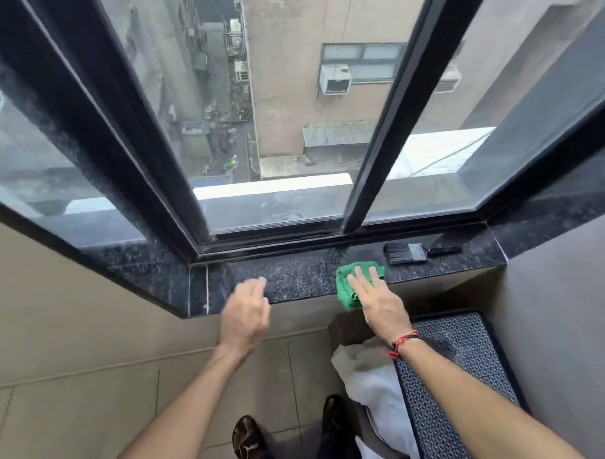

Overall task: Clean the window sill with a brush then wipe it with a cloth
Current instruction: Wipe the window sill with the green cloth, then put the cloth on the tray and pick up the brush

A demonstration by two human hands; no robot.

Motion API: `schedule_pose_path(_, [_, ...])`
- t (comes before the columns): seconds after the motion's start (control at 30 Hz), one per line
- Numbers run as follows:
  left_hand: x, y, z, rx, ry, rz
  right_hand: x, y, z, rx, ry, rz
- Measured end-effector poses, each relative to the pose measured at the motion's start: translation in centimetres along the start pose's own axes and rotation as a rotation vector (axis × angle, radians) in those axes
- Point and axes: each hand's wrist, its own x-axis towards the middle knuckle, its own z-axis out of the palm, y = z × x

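Green cloth (356, 279), soft and light at centre frame, lies crumpled under the flat, open right hand (377, 300), best pressed by the palm; left hand (245, 316) hovers loosely curled, empty.

- Left hand (246, 315) is motion-blurred; its fingers' pose is unclear.
- Right hand (377, 302) covers much of the cloth (349, 282).
- Shoes (249, 440) are cut off by the bottom edge.

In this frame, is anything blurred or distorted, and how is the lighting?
Head view: the left hand is smeared by motion blur; the right hand, flat on the green cloth, is sharper. Wide-angle distortion bows and splays the window frame. Lighting is soft daylight with no hard shadows; the brush on the sill reads clearly, and the glass looks hazy.
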Motion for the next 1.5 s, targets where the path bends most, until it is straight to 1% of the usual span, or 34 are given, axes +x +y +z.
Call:
schedule_pose_path(0.03, [-0.4, 2.7, 1.0, -0.085, -0.060, 0.028, -0.7, 0.1, -0.2, 0.021, 0.028, -0.002])
schedule_pose_path(0.07, [-0.6, 5.2, 2.1, -0.200, -0.141, -0.010, -1.3, -0.1, -0.2, 0.043, 0.039, -0.005])
schedule_pose_path(0.1, [-0.6, 7.7, 3.2, -0.351, -0.220, -0.105, -2.1, -0.1, -0.1, 0.065, 0.045, -0.003])
schedule_pose_path(0.17, [0.1, 12.6, 4.9, -0.727, -0.357, -0.394, -4.0, 0.0, 0.3, 0.113, 0.046, 0.007])
schedule_pose_path(0.2, [0.3, 14.6, 5.7, -0.872, -0.406, -0.494, -5.2, 0.1, 0.6, 0.149, 0.045, 0.017])
schedule_pose_path(0.23, [0.4, 16.1, 6.6, -0.983, -0.424, -0.543, -6.3, 0.3, 1.0, 0.193, 0.031, 0.029])
schedule_pose_path(0.3, [0.2, 19.0, 8.1, -1.123, -0.453, -0.613, -8.8, 2.1, 1.9, 0.279, -0.008, 0.065])
schedule_pose_path(0.37, [-0.3, 21.3, 9.8, -1.138, -0.497, -0.650, -11.5, 4.9, 2.6, 0.388, -0.017, 0.064])
schedule_pose_path(0.4, [-0.5, 22.1, 10.6, -1.119, -0.514, -0.656, -12.8, 6.3, 2.6, 0.480, -0.049, 0.075])
schedule_pose_path(0.43, [-0.8, 23.3, 11.5, -1.098, -0.535, -0.659, -14.0, 7.8, 2.7, 0.627, -0.089, 0.129])
schedule_pose_path(0.47, [-1.1, 24.5, 12.3, -1.084, -0.551, -0.675, -15.1, 9.2, 2.9, 0.834, -0.090, 0.239])
schedule_pose_path(0.5, [-1.4, 25.7, 13.0, -1.086, -0.562, -0.702, -15.8, 10.5, 3.0, 1.067, -0.043, 0.399])
schedule_pose_path(0.53, [-1.7, 26.8, 13.8, -1.097, -0.574, -0.734, -16.3, 11.8, 3.2, 1.269, 0.042, 0.597])
schedule_pose_path(0.57, [-1.9, 27.8, 14.4, -1.131, -0.585, -0.759, -16.5, 12.8, 3.3, 1.404, 0.129, 0.792])
schedule_pose_path(0.6, [-2.1, 28.9, 15.0, -1.175, -0.605, -0.779, -16.6, 13.9, 3.5, 1.504, 0.153, 0.946])
schedule_pose_path(0.63, [-2.2, 29.9, 15.6, -1.224, -0.625, -0.798, -16.6, 14.7, 3.9, 1.632, 0.110, 1.035])
schedule_pose_path(0.7, [-2.3, 31.5, 16.9, -1.273, -0.665, -0.829, -16.4, 15.6, 4.6, 1.894, 0.013, 1.091])
schedule_pose_path(0.73, [-2.3, 31.9, 17.3, -1.266, -0.676, -0.815, -16.1, 16.0, 4.9, 1.905, -0.011, 1.105])
schedule_pose_path(0.77, [-2.3, 32.1, 17.9, -1.232, -0.686, -0.779, -15.8, 16.3, 5.4, 1.838, -0.023, 1.115])
schedule_pose_path(0.83, [-2.1, 32.2, 18.6, -1.065, -0.705, -0.711, -15.1, 17.1, 6.0, 1.494, -0.062, 1.116])
schedule_pose_path(0.9, [-1.5, 31.9, 18.6, -0.881, -0.723, -0.720, -14.6, 17.8, 6.3, 1.052, -0.184, 1.058])
schedule_pose_path(0.93, [-1.0, 31.6, 18.4, -0.796, -0.716, -0.703, -14.4, 18.2, 6.3, 0.907, -0.221, 1.014])
schedule_pose_path(0.97, [-0.3, 31.4, 18.0, -0.692, -0.676, -0.632, -14.2, 18.5, 6.2, 0.828, -0.210, 0.988])
schedule_pose_path(1.03, [1.7, 30.7, 17.1, -0.450, -0.534, -0.338, -12.9, 19.3, 5.5, 0.789, -0.075, 0.975])
schedule_pose_path(1.1, [4.2, 30.2, 15.7, -0.304, -0.361, -0.067, -10.5, 20.2, 4.4, 0.834, 0.095, 0.926])
schedule_pose_path(1.13, [6.0, 30.1, 15.0, -0.232, -0.269, 0.033, -8.7, 20.6, 3.6, 0.919, 0.154, 0.899])
schedule_pose_path(1.2, [9.9, 30.1, 13.8, -0.064, -0.133, 0.176, -4.9, 21.2, 1.8, 1.262, 0.205, 0.912])
schedule_pose_path(1.23, [11.8, 30.2, 13.3, 0.009, -0.123, 0.214, -3.1, 21.4, 1.1, 1.452, 0.212, 0.939])
schedule_pose_path(1.27, [13.5, 30.4, 12.8, 0.068, -0.150, 0.228, -1.5, 21.5, 0.5, 1.619, 0.210, 0.964])
schedule_pose_path(1.33, [15.7, 30.5, 12.4, 0.158, -0.254, 0.214, 0.9, 21.6, -0.5, 1.852, 0.187, 1.019])
schedule_pose_path(1.4, [16.7, 30.6, 12.8, 0.241, -0.315, 0.217, 2.0, 21.4, -0.8, 1.965, 0.164, 1.081])
schedule_pose_path(1.5, [17.1, 30.7, 13.4, 0.269, -0.306, 0.246, 2.8, 21.4, -0.2, 2.019, 0.197, 1.157])
